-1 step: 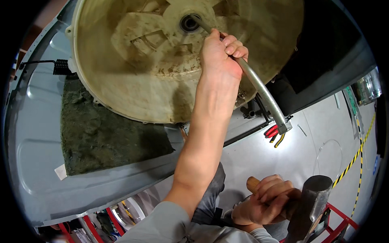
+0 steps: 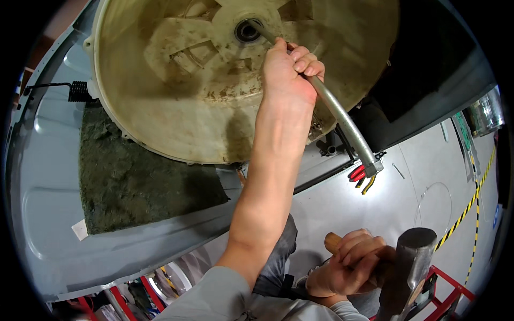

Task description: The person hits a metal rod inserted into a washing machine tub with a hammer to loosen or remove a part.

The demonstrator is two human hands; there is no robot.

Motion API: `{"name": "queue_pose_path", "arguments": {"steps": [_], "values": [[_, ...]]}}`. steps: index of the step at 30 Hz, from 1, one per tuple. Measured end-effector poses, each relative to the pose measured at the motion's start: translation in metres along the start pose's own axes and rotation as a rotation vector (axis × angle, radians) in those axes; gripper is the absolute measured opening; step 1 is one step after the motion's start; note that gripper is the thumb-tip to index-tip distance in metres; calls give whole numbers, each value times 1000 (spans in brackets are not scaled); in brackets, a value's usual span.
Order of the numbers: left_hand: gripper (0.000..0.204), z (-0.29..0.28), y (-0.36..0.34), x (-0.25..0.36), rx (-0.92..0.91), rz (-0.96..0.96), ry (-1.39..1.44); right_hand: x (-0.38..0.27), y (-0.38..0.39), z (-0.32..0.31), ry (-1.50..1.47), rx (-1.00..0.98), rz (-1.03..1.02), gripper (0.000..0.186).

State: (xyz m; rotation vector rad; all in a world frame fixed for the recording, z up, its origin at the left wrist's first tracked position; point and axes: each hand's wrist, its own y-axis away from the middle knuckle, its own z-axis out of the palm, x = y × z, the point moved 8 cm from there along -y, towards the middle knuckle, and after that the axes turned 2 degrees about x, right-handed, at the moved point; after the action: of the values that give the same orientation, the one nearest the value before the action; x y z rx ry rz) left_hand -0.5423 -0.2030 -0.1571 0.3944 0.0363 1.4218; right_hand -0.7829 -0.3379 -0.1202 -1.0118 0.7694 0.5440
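Note:
A large, stained cream plastic tub (image 2: 176, 128) lies with its inside toward me. In its hub is a dark round bearing (image 2: 248, 32). My left hand (image 2: 292, 72) wraps around a grey metal bar (image 2: 345, 123) that slants across the tub. The bar's thin tip meets the inner edge of the bearing, and its thick, squarish end sticks out toward the lower right. Low on the right, my right hand (image 2: 350, 265) is closed on the wooden handle of a hammer (image 2: 416, 257). The hammer's heavy metal head stands apart from the bar.
Under the tub are a grey metal panel (image 2: 48, 198) and a dark fibrous mat (image 2: 144, 187). A black spring (image 2: 80, 91) hangs at the left. Tools with red and yellow handles (image 2: 357, 173) lie beyond the panel's edge. A red metal frame (image 2: 452, 289) stands lower right, near striped floor tape (image 2: 474, 198).
The hammer head has risen very slightly. The tub and bar sit a few pixels further left; both grips are unchanged.

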Motion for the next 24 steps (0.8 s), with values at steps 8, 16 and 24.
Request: {"name": "queue_pose_path", "arguments": {"steps": [8,16,24], "values": [[32,1,2,-3,-9,-28,-18,11,-1,-2,114,31,109,10],[27,-14,21,-2,102,261,-477,17,-5,-8,51,101,93,9],[40,-4,34,-6,-124,1190,-1738,22,-23,-42,-42,452,216,12]]}}
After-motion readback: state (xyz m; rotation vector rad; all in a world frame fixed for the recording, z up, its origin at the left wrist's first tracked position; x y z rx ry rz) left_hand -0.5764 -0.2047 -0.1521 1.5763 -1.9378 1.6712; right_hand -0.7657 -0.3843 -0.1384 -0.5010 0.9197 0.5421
